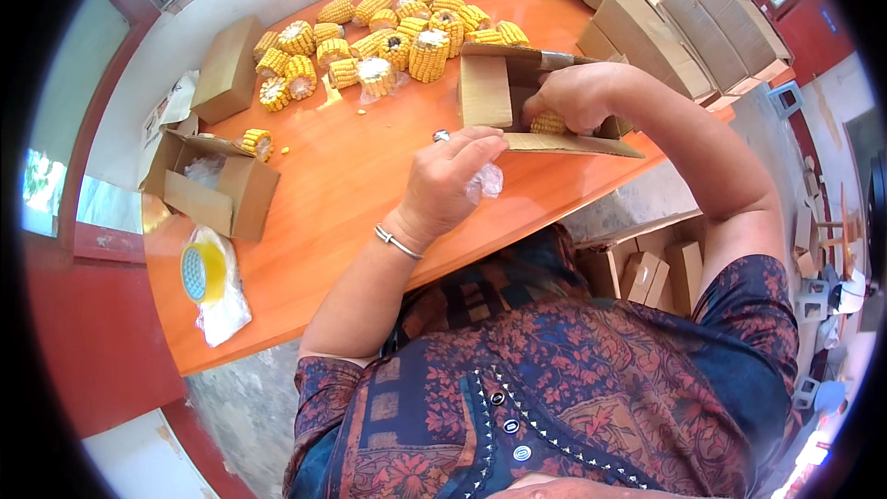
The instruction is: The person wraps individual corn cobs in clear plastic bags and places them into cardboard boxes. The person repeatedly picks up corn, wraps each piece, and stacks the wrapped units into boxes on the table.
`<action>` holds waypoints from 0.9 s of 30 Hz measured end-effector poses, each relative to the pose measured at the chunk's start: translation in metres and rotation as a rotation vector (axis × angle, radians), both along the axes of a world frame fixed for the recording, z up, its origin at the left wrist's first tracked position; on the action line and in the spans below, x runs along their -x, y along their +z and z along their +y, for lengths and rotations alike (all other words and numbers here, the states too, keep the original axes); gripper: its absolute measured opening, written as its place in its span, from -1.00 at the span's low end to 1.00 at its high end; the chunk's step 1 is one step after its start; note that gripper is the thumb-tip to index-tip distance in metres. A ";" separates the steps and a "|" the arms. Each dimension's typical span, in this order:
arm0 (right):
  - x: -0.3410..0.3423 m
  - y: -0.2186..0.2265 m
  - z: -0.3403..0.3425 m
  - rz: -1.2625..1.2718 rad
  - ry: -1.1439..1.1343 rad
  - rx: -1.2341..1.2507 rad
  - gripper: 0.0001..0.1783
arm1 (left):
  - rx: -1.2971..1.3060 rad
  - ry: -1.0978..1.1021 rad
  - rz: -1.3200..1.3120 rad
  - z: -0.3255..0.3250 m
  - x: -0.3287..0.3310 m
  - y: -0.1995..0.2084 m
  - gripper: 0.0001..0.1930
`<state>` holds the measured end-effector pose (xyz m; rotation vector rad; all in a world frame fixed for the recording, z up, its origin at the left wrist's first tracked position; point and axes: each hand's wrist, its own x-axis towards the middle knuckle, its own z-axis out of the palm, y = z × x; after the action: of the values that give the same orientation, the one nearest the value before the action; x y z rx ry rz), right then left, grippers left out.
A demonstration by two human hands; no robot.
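An open cardboard box [485,103] lies on the orange table, its long flap toward me. My right hand [580,97] reaches into it, fingers closed on a piece of yellow corn cob [547,124]; some fingertips are hidden. Just left of the box, my left hand [451,176] is closed on a crumpled piece of clear plastic [485,183], with its fingertips close to the box's near corner. Farther back, several cut corn cob pieces [429,55] sit in a loose pile.
At the left stand another open box [256,199] with clear plastic inside, one corn piece and a roll of yellow tape [203,273]. A closed box [227,71] stands behind. More boxes [661,42] crowd the far right, and a carton of small boxes [645,279] is below the table edge.
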<state>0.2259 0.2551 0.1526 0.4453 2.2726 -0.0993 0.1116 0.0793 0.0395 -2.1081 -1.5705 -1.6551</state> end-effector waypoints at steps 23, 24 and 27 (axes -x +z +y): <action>-0.019 0.000 -0.003 0.417 -0.021 0.051 -0.63 | -0.054 -0.003 -0.081 0.000 0.000 0.006 -0.52; -0.021 0.002 -0.005 0.445 0.016 -0.008 -0.63 | -0.059 -0.002 -0.113 0.000 0.002 0.007 -0.53; -0.019 0.014 -0.022 0.607 0.120 -0.177 -0.64 | 0.214 -0.078 -0.625 -0.009 0.015 0.008 -0.70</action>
<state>0.2448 0.2331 0.1665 0.4052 2.9160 0.0360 0.0963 0.0705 0.0478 -1.8504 -1.9018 -2.4421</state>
